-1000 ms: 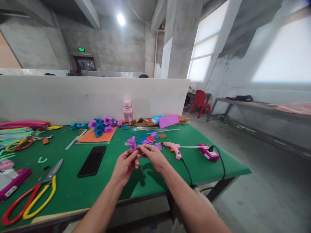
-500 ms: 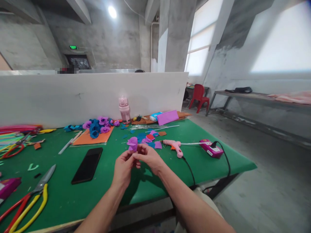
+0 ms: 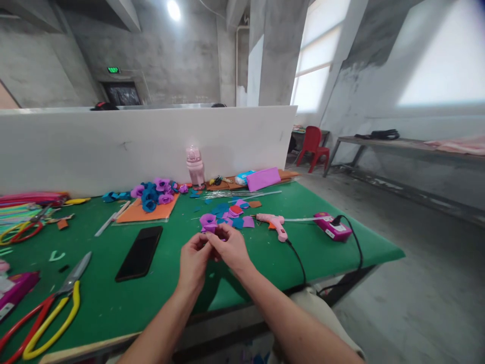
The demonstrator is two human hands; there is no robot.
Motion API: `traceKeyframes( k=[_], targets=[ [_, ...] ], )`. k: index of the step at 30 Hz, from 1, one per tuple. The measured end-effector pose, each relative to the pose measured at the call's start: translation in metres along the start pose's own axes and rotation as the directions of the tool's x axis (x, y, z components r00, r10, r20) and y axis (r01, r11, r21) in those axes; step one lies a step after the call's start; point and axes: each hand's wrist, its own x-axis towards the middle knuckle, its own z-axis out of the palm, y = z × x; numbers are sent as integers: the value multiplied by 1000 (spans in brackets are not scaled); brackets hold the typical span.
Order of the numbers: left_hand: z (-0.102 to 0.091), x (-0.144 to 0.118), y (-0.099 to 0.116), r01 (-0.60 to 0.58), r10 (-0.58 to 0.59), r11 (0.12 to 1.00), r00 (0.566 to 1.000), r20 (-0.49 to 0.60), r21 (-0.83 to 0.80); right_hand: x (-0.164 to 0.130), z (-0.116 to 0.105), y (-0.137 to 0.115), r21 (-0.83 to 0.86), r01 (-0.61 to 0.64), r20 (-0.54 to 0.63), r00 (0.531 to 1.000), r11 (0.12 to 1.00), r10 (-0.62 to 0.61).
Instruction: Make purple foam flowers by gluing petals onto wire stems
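Observation:
A purple paper flower (image 3: 208,220) is held up between my two hands over the green table (image 3: 159,303). My left hand (image 3: 195,255) pinches it from below, fingers curled, and my right hand (image 3: 231,247) presses against its base from the right. Fingertips of both hands meet, hiding the flower's lower end. Just beyond lie loose purple and blue paper petals (image 3: 248,221) with a red piece (image 3: 235,210) among them. To the right of my right hand rests a pink hot glue gun (image 3: 273,222) with a clear glue stick in its back.
A black phone (image 3: 139,254) and red-and-yellow-handled shears (image 3: 62,298) lie to the left. Finished purple and blue flowers (image 3: 151,194) sit on an orange sheet (image 3: 132,213). Behind stand a pink bottle (image 3: 195,167) and a white partition (image 3: 151,141). A magenta power box (image 3: 333,227) is at right.
The flower has tipped so its open top shows more, and a folded purple edge now shows below it. Both hands keep their pinch. The camera view has shifted slightly.

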Motion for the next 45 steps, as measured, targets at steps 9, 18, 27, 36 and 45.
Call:
traceKeyframes(
  k=[9, 18, 27, 36, 45],
  targets=[
    [-7, 2, 4, 118, -114, 986, 993, 43, -118, 2, -15, -19, 161, -193, 129, 976, 968, 173],
    [-15, 7, 11, 158, -153, 973, 987, 39, -168, 14, -32, 1, 255, -142, -30, 987, 957, 155],
    [-19, 11, 8, 174, -159, 967, 983, 92, -186, 13, -31, -2, 148, -131, 21, 991, 980, 129],
    [-10, 5, 2, 224, -194, 959, 966, 172, -175, 3, -20, -11, 114, -101, 185, 980, 988, 78],
    [-14, 5, 22, 8, -22, 980, 997, 71, 201, 14, -34, -9, -116, 59, -86, 994, 992, -70]
  ],
)
